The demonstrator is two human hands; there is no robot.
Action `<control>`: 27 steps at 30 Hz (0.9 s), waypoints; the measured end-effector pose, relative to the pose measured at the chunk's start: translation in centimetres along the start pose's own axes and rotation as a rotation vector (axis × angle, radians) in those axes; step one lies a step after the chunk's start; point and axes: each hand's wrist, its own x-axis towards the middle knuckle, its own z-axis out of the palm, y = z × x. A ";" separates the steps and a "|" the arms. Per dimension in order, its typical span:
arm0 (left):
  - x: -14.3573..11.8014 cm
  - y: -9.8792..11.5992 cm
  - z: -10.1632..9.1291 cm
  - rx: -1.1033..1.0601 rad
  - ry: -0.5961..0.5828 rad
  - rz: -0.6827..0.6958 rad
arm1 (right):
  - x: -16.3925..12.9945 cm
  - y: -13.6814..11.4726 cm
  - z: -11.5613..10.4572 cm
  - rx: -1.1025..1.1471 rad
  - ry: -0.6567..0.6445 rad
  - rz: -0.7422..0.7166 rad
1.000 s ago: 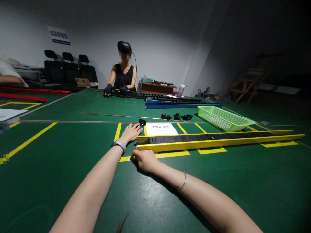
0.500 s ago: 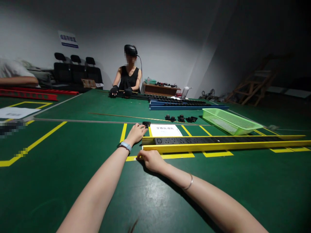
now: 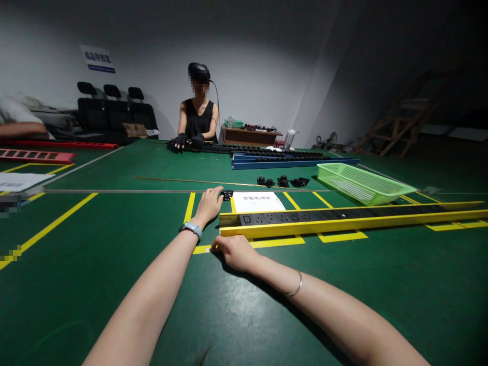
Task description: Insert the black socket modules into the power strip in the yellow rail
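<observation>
My left hand (image 3: pixel 209 205) reaches over the table just past the near-left end of a yellow rail (image 3: pixel 263 231). Its fingers extend beside a small black module (image 3: pixel 227 195); whether they touch it is unclear. A row of black socket modules (image 3: pixel 284 218) lies along the rail's channel, with a differently shaped socket (image 3: pixel 247 219) at the left end. My right hand (image 3: pixel 236 251) rests in front of that rail end, fingers curled and closed. What lies inside its fingers, if anything, is hidden.
Behind the rail lie a white printed sheet (image 3: pixel 257 202), several loose black modules (image 3: pixel 282 181), a thin rod (image 3: pixel 190 180) and a green basket (image 3: pixel 358 185). Blue rails (image 3: pixel 267 163) lie farther back. A person (image 3: pixel 200 114) with gloved hands works across the table.
My left hand has drawn slightly back to the left, its fingertips shifting off the small black module. My right hand stays by the rail end. The view has shifted slightly.
</observation>
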 end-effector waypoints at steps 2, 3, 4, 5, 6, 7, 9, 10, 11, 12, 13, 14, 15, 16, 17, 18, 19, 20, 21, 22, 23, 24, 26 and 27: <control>0.0 -0.2 0.2 -0.013 -0.027 -0.010 | 0.0 0.0 0.0 -0.004 0.006 -0.003; 0.0 -0.2 0.2 -0.019 -0.033 -0.008 | -0.1 0.0 0.0 -0.003 0.012 -0.008; 0.1 -0.3 0.3 -0.025 -0.030 -0.003 | -0.1 0.0 0.0 -0.002 0.018 -0.014; 0.1 -0.3 0.2 -0.029 -0.017 0.002 | -0.1 0.0 0.0 -0.001 0.022 -0.019; 0.0 -0.3 0.2 -0.030 0.000 0.006 | -0.1 0.0 0.0 0.000 0.024 -0.021; 0.0 -0.4 0.1 -0.028 0.018 0.006 | -0.1 0.0 0.0 0.001 0.024 -0.021; -0.1 -0.4 0.1 -0.022 0.039 0.005 | -0.1 0.0 0.1 0.002 0.021 -0.016; -0.1 -0.5 0.1 -0.020 0.037 0.005 | -0.1 0.1 0.1 0.003 0.020 -0.014; -0.2 -0.6 0.2 -0.021 0.025 0.005 | -0.1 0.1 0.1 0.004 0.021 -0.013; -0.2 -0.7 0.4 -0.023 0.006 0.002 | -0.1 0.1 0.1 0.005 0.022 -0.015; -0.3 -0.8 0.5 -0.024 -0.019 -0.001 | -0.1 0.1 0.2 0.005 0.023 -0.016; -0.3 -0.8 0.6 -0.026 -0.046 -0.002 | -0.1 0.1 0.2 0.005 0.024 -0.015; -0.4 -0.9 0.8 -0.028 -0.072 -0.001 | -0.1 0.1 0.2 0.004 0.024 -0.015; -0.4 -1.0 0.9 -0.031 -0.092 0.001 | -0.1 0.1 0.2 0.003 0.024 -0.015; -0.4 -1.0 1.0 -0.036 -0.104 0.007 | -0.1 0.1 0.2 0.002 0.027 -0.015; -0.4 -1.0 1.0 -0.044 -0.107 0.015 | -0.1 0.1 0.2 0.002 0.031 -0.019; -0.3 -1.0 0.9 -0.055 -0.102 0.023 | -0.1 0.1 0.2 0.002 0.037 -0.023; -0.3 -1.0 0.8 -0.068 -0.089 0.030 | -0.1 0.1 0.2 0.001 0.041 -0.026; -0.2 -1.0 0.7 -0.081 -0.073 0.033 | -0.1 0.1 0.2 0.000 0.043 -0.026; -0.2 -1.0 0.7 -0.093 -0.054 0.032 | -0.1 0.1 0.2 -0.001 0.041 -0.025; -0.1 -1.0 0.6 -0.103 -0.034 0.026 | -0.1 0.1 0.2 -0.001 0.036 -0.020; -0.1 -1.0 0.6 -0.109 -0.014 0.016 | -0.1 0.1 0.1 -0.002 0.030 -0.014; 0.0 -1.3 0.8 -0.111 0.009 -0.010 | -0.1 0.0 0.1 -0.003 0.022 -0.006; 0.0 -1.4 1.0 -0.107 0.004 -0.026 | -0.1 0.0 0.1 -0.003 0.020 -0.006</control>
